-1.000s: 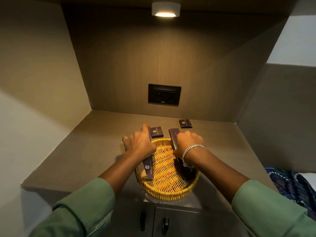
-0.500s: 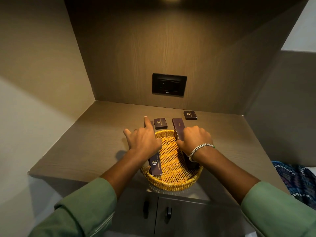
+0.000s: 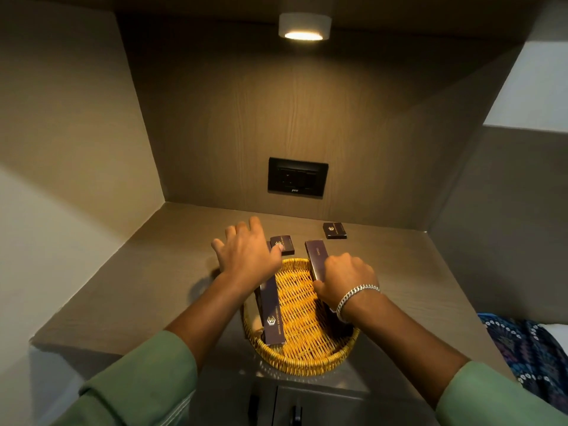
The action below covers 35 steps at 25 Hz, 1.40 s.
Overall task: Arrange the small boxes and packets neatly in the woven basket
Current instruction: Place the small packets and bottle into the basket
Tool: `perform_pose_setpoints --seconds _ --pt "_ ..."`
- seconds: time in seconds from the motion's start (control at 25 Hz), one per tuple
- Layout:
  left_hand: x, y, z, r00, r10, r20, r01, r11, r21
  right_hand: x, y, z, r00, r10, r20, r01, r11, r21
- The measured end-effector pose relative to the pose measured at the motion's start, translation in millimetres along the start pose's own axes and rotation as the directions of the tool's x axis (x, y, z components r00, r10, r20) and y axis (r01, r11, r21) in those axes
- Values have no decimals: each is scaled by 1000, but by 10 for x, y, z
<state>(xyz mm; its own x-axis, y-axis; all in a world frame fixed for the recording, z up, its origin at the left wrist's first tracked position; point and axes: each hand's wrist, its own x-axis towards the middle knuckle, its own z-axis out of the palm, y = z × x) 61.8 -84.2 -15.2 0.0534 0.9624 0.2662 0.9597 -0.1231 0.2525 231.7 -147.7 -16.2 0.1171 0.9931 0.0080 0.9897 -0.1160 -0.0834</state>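
A yellow woven basket (image 3: 302,361) sits at the counter's front edge. A long dark brown packet (image 3: 273,312) leans along the basket's left side. My left hand (image 3: 247,253) hovers over its far end with fingers spread, thumb touching a small dark box (image 3: 284,243) behind the basket. My right hand (image 3: 345,279) grips a second long dark packet (image 3: 317,259) along the basket's right side; its far end sticks out past the rim. Another small dark box (image 3: 334,230) lies further back on the right.
The counter (image 3: 147,272) sits in a wooden niche with side walls and a black socket plate (image 3: 297,176) on the back wall. A round lamp (image 3: 304,26) shines above. Cabinet doors with handles (image 3: 296,415) are below the counter. Patterned fabric (image 3: 528,348) lies at right.
My left hand has lifted off the left long packet and opened, reaching back toward the small box. My right hand keeps its grip on the right packet. The view tilted up.
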Motion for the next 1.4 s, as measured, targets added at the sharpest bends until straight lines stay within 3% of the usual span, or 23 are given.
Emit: perform_pose_setpoints --seconds 0.16,0.28,0.4,0.52,0.72,0.88,0.96,1.04,1.2,1.4 --pt "390 68 -31 994 81 -68 -88 990 -110 280 166 -156 989 34 -143 -19 994 106" --pt "726 220 39 954 175 244 -122 969 -216 785 464 -234 974 83 -212 -41 980 195" --pt "947 333 212 826 156 541 -115 987 -109 1292 758 -59 998 47 -36 -39 977 210" --pt "1007 398 369 759 126 639 -154 988 -12 1600 882 212 990 -27 141 -4 976 217" --pt "1037 408 413 815 175 552 -175 983 -53 1826 886 352 988 -75 138 36 963 266" --pt "908 362 80 871 255 421 -93 925 -368 1746 910 147 993 -113 23 105 965 241" --pt "700 374 -123 893 322 315 -132 856 -499 1615 936 18 992 -113 -56 125 944 305" --pt "388 379 -259 900 363 240 -204 839 -505 1447 939 -135 984 -126 -129 166 911 377" --pt "-206 397 -310 826 415 381 -331 905 -269 1004 842 -410 960 -133 -247 232 871 434" --pt "-666 319 -222 651 540 533 -532 826 -187 424 710 -527 948 -163 -275 277 848 452"
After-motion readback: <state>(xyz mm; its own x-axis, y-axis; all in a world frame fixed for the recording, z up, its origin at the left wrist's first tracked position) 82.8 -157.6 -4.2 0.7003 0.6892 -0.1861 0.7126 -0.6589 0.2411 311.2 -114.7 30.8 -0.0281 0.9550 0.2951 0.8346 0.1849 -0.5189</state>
